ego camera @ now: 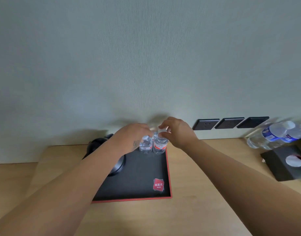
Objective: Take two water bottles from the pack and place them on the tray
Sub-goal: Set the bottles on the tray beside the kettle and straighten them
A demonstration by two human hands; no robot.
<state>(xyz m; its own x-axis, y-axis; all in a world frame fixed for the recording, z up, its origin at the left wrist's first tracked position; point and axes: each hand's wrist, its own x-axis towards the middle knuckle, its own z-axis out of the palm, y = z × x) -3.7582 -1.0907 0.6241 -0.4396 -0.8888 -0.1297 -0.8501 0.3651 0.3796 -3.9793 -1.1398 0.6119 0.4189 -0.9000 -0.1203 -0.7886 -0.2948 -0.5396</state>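
Two small clear water bottles with red-and-white labels stand upright and close together at the far right corner of the black tray with a red rim (169,176). My right hand (177,132) pinches the white cap of the right bottle (160,145). My left hand (129,136) hovers just left of and above the left bottle (145,145), whose cap is uncovered. Its fingertips curl toward a blurred clear shape behind the bottles, and I cannot tell whether they hold it. The pack of bottles (275,135) lies at the table's far right.
A black kettle (98,143) and its round base (119,166) sit on the tray's left side, partly under my left forearm. A black tissue box (285,165) stands in front of the pack. Three dark wall sockets (230,123) line the wall behind the wooden table (197,210).
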